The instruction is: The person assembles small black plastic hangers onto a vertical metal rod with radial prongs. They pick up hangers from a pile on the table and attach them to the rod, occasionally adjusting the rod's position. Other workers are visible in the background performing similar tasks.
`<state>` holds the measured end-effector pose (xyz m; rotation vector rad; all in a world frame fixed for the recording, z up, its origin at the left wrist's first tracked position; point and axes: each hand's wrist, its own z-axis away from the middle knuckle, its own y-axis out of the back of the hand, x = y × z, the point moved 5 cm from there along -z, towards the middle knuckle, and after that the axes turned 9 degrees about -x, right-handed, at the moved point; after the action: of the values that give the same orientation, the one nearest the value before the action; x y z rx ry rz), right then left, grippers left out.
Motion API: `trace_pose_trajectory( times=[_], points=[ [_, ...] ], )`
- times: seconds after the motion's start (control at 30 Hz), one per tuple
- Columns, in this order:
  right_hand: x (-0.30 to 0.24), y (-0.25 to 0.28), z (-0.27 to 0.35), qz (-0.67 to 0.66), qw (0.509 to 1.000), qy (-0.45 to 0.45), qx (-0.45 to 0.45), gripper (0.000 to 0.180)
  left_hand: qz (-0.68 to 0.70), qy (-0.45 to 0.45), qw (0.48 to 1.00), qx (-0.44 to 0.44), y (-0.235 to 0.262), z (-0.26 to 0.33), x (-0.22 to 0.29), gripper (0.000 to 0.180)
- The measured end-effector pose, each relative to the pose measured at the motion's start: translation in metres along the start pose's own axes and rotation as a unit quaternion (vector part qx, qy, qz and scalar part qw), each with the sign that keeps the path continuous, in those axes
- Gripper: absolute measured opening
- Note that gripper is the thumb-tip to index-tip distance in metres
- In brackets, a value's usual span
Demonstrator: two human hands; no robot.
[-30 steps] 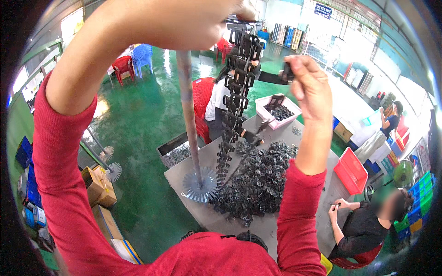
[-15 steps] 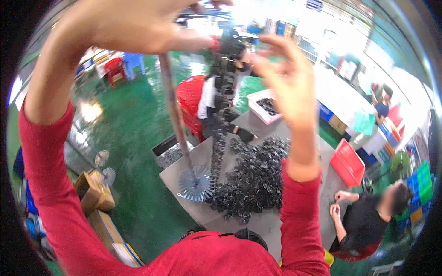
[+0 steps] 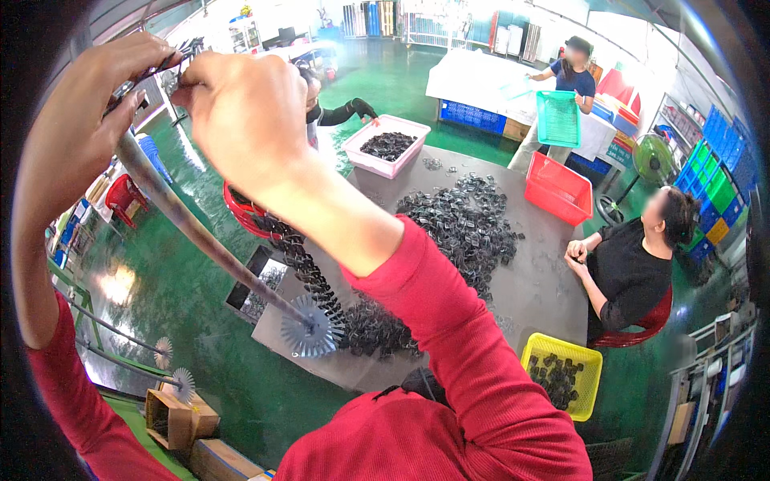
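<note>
At the upper left, beside the pole's top, my left hand [image 3: 76, 132] curls its fingers and thumb around dark clips [image 3: 135, 94]. My right hand [image 3: 253, 120] reaches across to it, fingertips pinched at the same small black pieces; the grip is partly hidden by the hand. A long metal pole [image 3: 200, 236] slants down to a round finned metal disc [image 3: 311, 325] at the table corner. Alongside the pole hangs a strand of linked black clips [image 3: 309, 268], its upper stretch hidden behind my right forearm. It runs down to a heap of black clips [image 3: 465, 228].
The grey table [image 3: 553, 280] carries a pink tray [image 3: 385, 168] of black pieces and a red tray [image 3: 559, 188]. A yellow basket [image 3: 589, 369] stands near right. A seated person [image 3: 634, 268] works at right; another holds a green basket [image 3: 559, 118]. A third person's arm [image 3: 345, 112] reaches to the pink tray.
My view has swung to the right. My right hand has moved left, close to my left hand at the pole's top, and its spread fingers have closed. My left hand has turned upright.
</note>
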<state>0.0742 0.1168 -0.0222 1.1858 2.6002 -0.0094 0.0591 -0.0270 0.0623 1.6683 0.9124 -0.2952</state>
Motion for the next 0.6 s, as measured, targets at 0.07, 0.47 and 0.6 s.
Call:
trace_pose_trajectory(
  times=[0.07, 0.47, 0.6],
  points=[
    [0.014, 0.005, -0.004, -0.216, 0.969, -0.091, -0.077, 0.01, -0.007, 0.003, 1.0, -0.001, 0.004, -0.002, 0.004, 0.04],
    [0.11, 0.095, 0.006, -0.112, 0.967, -0.188, -0.133, 0.024, 0.07, 0.036, 0.995, -0.06, 0.026, -0.01, 0.032, 0.038],
    [0.174, 0.162, 0.019, 0.44, 0.869, -0.095, -0.204, 0.03, 0.134, 0.009, 0.99, -0.038, 0.015, -0.019, 0.028, 0.038]
  ],
)
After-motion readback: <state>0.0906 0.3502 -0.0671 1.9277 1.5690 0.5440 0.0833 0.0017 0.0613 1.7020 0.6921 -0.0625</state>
